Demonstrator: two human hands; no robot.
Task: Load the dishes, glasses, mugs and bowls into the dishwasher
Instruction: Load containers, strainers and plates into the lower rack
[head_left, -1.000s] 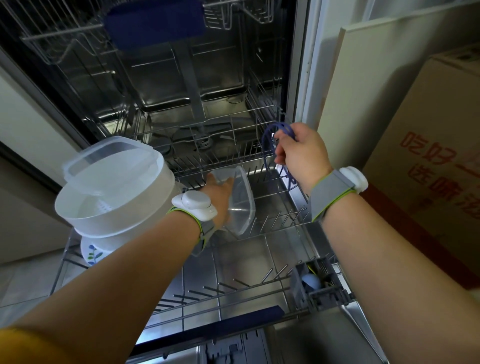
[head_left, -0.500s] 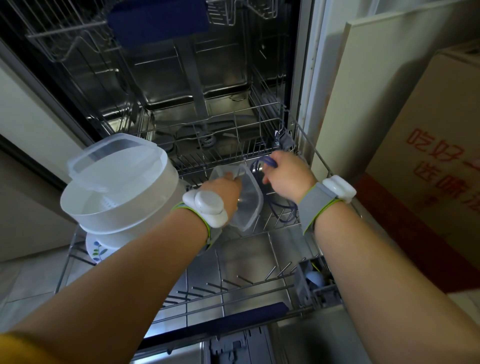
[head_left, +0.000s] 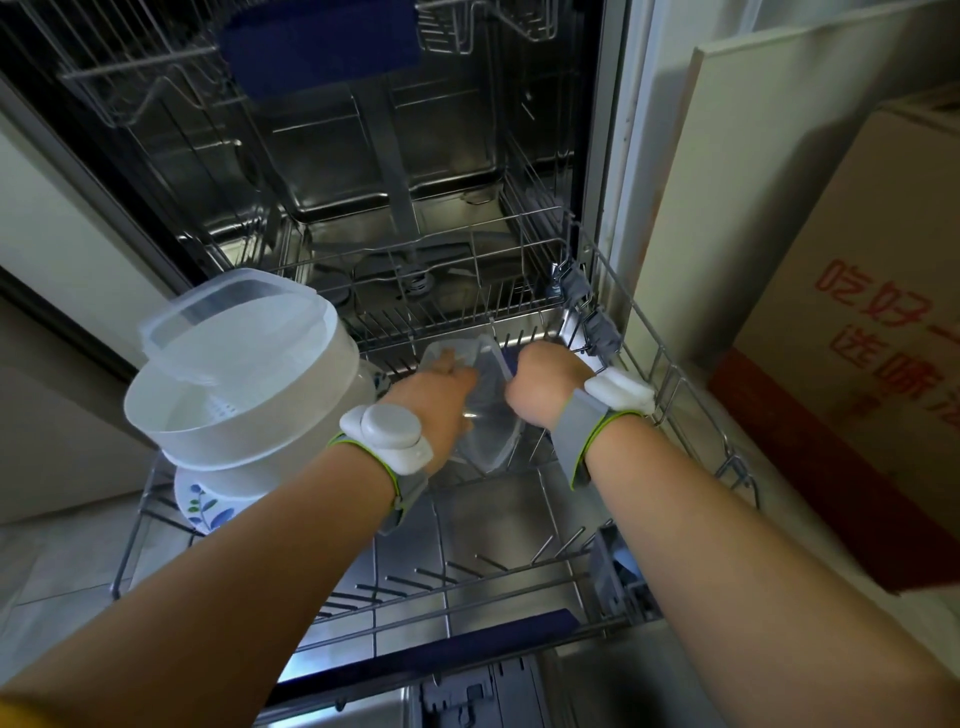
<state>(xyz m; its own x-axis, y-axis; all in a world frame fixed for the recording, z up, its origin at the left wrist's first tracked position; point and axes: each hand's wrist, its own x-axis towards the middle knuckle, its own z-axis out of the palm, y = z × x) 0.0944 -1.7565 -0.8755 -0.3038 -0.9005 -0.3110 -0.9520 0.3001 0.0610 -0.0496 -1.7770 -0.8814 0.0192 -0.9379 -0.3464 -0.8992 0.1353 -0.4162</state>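
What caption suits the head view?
Left hand holds a clear plastic container upright in the lower rack; right hand beside it.

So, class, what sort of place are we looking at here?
Most likely a home kitchen: an open dishwasher with its lower rack pulled out, and a stacked white bowl over a patterned plate.

Right hand (head_left: 545, 382) lower, beside container (head_left: 488, 415).

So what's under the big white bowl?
Under the big white bowl sits a plate with blue flowers, in the lower rack. Only the plate's edge shows; the bowl covers the rest.
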